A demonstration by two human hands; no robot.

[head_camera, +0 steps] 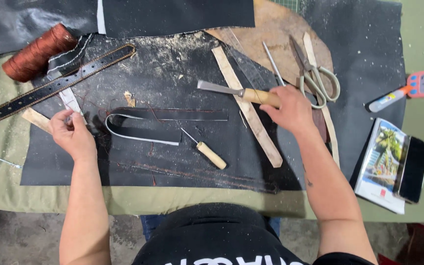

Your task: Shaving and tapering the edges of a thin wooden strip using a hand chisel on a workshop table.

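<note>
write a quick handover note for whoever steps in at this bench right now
Left hand: fingertips pinched on the pale strip at the mat's left edge.
Right hand: on the wooden handle of the flat-bladed knife, blade pointing left.
Black leather strap, folded back on itself, lies mid-mat; the awl is loose beside it.
Stitched belt and brown thread spool sit upper left, scissors upper right.
Done: belt edge stitched. Left: strap shows no stitching.
</note>
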